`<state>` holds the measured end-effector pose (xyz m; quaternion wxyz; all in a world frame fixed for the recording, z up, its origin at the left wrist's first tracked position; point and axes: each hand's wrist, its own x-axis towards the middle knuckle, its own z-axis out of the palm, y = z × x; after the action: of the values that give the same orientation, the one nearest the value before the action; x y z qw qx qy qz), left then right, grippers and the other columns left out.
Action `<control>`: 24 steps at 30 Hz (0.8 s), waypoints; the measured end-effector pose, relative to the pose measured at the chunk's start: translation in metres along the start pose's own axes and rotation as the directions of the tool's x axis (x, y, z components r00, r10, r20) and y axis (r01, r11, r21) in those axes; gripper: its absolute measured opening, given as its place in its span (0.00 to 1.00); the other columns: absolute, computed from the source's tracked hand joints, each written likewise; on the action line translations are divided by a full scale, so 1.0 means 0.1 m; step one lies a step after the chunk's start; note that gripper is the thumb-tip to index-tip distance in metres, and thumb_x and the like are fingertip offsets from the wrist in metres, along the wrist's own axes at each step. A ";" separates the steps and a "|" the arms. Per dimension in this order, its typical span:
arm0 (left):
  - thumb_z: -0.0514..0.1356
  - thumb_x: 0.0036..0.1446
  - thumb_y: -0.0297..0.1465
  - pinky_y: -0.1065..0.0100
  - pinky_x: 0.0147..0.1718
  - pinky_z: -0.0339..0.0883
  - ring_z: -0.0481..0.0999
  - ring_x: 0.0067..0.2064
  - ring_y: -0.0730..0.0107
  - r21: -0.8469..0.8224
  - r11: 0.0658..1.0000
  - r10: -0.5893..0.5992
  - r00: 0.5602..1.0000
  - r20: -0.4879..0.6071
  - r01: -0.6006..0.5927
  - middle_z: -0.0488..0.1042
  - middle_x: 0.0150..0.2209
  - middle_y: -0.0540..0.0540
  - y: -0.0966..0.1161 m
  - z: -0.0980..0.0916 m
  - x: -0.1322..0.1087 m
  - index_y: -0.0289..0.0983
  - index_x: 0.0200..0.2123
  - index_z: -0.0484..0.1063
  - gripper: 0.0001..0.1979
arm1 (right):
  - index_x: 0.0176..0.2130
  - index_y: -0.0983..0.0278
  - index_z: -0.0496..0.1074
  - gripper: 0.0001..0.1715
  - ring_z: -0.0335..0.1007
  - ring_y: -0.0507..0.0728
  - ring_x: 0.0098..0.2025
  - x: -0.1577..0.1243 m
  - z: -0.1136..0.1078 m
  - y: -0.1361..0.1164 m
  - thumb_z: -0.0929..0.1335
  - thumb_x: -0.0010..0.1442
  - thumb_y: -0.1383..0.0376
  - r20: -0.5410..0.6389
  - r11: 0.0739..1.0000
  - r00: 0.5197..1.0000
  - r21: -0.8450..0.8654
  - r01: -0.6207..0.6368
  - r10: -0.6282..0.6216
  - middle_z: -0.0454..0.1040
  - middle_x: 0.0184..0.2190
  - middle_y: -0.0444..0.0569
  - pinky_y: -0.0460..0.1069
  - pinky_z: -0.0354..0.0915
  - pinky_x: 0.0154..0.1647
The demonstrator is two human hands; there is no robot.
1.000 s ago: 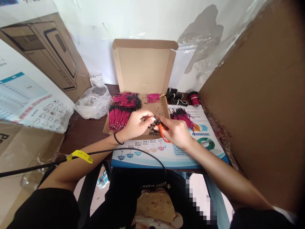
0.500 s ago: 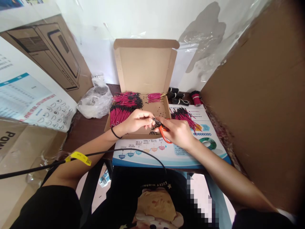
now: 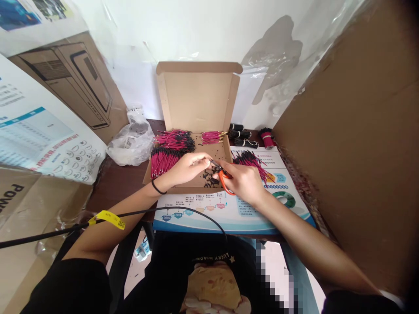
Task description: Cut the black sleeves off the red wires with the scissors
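Observation:
Over the open cardboard box (image 3: 198, 96), my left hand (image 3: 193, 168) is closed in a pinch, with something too small to make out at its fingertips. My right hand (image 3: 240, 178) grips scissors (image 3: 225, 183) with orange handles, their dark blades touching the left fingertips. Small black pieces (image 3: 211, 178) are scattered in the box beneath both hands. Piles of red wires with black ends (image 3: 165, 163) fill the box's left side. A smaller red bundle with gold-coloured ends (image 3: 212, 137) lies at its back. More red and black wires (image 3: 252, 162) rest on the printed sheet (image 3: 203, 220), right of the box.
Behind my left arm sits a clear plastic bag (image 3: 132, 141). Black bundles (image 3: 242, 134) and a tied red bundle (image 3: 267, 138) stand at the back right. A black cable (image 3: 137, 210) with a yellow tag crosses my left forearm. Large cardboard (image 3: 356, 131) rises at the right.
The whole view has shifted slightly, with the box a little lower. The fingers of my left hand are closer together, and more black pieces show below the hands.

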<state>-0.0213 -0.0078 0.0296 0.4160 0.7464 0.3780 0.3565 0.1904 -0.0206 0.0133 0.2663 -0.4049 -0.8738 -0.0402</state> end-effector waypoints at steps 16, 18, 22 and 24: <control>0.64 0.51 0.28 0.71 0.34 0.67 0.74 0.32 0.74 0.327 0.942 0.171 0.945 -0.281 -0.073 0.77 0.31 0.49 0.01 0.06 -0.02 0.36 0.30 0.73 0.02 | 0.51 0.63 0.74 0.26 0.77 0.54 0.28 0.00 0.06 -0.02 0.64 0.62 0.50 -0.001 0.997 0.997 -0.013 -0.074 0.074 0.81 0.31 0.47 0.47 0.61 0.25; 0.63 0.52 0.27 0.71 0.33 0.67 0.73 0.31 0.74 0.341 0.937 0.186 0.936 -0.299 -0.077 0.76 0.30 0.49 0.00 0.08 -0.02 0.36 0.29 0.73 0.02 | 0.51 0.63 0.75 0.26 0.77 0.54 0.28 0.00 0.05 -0.02 0.63 0.63 0.50 -0.001 0.997 0.997 -0.020 -0.073 0.073 0.81 0.31 0.47 0.47 0.61 0.25; 0.60 0.55 0.27 0.70 0.33 0.66 0.73 0.32 0.73 0.367 0.925 0.224 0.922 -0.315 -0.099 0.76 0.29 0.49 -0.04 0.13 -0.02 0.36 0.28 0.71 0.03 | 0.51 0.62 0.74 0.26 0.78 0.55 0.28 0.01 0.04 -0.02 0.64 0.62 0.50 0.009 0.997 0.997 -0.033 -0.072 0.072 0.82 0.32 0.48 0.47 0.61 0.24; 0.58 0.56 0.27 0.70 0.32 0.65 0.72 0.31 0.72 0.384 0.917 0.234 0.924 -0.301 -0.107 0.75 0.29 0.48 -0.05 0.14 -0.02 0.36 0.29 0.70 0.04 | 0.51 0.62 0.74 0.26 0.77 0.54 0.28 0.01 0.04 -0.03 0.64 0.62 0.49 0.023 0.997 0.997 -0.035 -0.076 0.076 0.82 0.32 0.48 0.47 0.61 0.24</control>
<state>-0.0120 -0.0130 0.0192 0.1670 0.7671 0.4355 0.4404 0.1863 -0.0207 0.0107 0.2500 -0.4429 -0.8601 -0.0402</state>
